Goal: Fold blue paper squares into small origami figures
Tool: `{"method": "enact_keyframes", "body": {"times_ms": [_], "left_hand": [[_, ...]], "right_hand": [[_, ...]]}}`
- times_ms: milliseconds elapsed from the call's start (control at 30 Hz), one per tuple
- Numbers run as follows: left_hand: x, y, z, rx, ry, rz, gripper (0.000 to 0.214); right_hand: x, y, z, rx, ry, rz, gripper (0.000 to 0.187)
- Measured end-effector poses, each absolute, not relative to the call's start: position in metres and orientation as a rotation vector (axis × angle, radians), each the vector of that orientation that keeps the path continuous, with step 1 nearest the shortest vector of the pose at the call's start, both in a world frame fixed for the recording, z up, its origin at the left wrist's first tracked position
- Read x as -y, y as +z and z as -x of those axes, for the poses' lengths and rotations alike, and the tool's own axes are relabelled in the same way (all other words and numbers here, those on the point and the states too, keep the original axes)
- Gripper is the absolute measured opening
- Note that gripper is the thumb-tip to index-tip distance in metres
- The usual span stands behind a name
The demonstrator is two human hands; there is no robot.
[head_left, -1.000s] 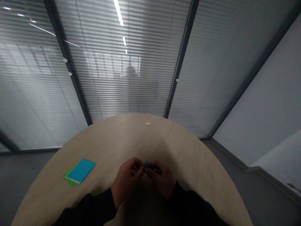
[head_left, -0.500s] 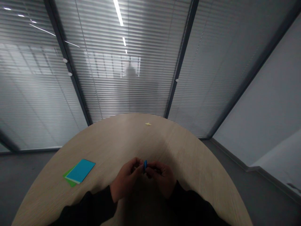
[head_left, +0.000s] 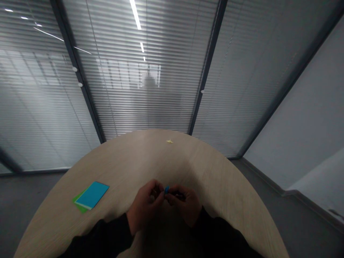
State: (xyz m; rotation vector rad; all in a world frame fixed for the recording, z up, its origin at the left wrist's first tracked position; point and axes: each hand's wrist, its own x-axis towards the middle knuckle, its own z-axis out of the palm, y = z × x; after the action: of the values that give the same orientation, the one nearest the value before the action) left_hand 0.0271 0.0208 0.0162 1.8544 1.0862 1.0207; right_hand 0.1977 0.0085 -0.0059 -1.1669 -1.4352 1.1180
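Between my fingertips is a small blue folded piece of paper [head_left: 166, 190], mostly covered by the fingers, so its exact shape is hard to make out. My left hand [head_left: 146, 202] pinches it from the left side. From the right, my right hand [head_left: 185, 202] grips it between thumb and fingers. Both hands are low over the near middle of the round wooden table [head_left: 129, 161]. Off to the left lie blue paper sheets [head_left: 92, 195], with green paper [head_left: 80, 207] showing beneath them.
A small yellow paper star [head_left: 169, 141] rests near the table's far edge. Past that edge stands a glass partition with closed blinds [head_left: 150, 107]. A white wall [head_left: 303, 136] is on the right, and grey floor shows on both sides.
The blue folded paper has turned slightly and shows less upright between my fingertips. My hands have shifted only a little; the other things stay put.
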Motion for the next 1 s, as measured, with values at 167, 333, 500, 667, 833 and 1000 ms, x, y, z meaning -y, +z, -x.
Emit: {"method": "enact_keyframes", "body": {"times_ms": [167, 333, 500, 667, 833, 1000], "left_hand": [[-0.019, 0.017, -0.025, -1.063, 1.106, -1.923, 0.004], [-0.019, 0.015, -0.024, -1.017, 1.186, -2.015, 0.012], [-0.023, 0.014, -0.022, -0.941, 1.154, -1.982, 0.010], [-0.026, 0.014, -0.021, -0.895, 1.067, -1.830, 0.011], [-0.028, 0.018, -0.020, -0.899, 0.929, -1.720, 0.020], [-0.029, 0.015, -0.018, -0.865, 0.839, -1.644, 0.035]], "right_hand": [[-0.010, -0.011, -0.198, 1.357, 1.182, 1.108, 0.021], [-0.013, -0.015, -0.199, 1.328, 1.200, 1.039, 0.021], [-0.013, -0.013, -0.201, 1.311, 1.198, 1.064, 0.020], [-0.013, -0.014, -0.204, 1.296, 1.214, 1.091, 0.019], [-0.013, -0.013, -0.205, 1.301, 1.203, 1.142, 0.023], [-0.011, -0.012, -0.204, 1.323, 1.165, 1.142, 0.023]]}}
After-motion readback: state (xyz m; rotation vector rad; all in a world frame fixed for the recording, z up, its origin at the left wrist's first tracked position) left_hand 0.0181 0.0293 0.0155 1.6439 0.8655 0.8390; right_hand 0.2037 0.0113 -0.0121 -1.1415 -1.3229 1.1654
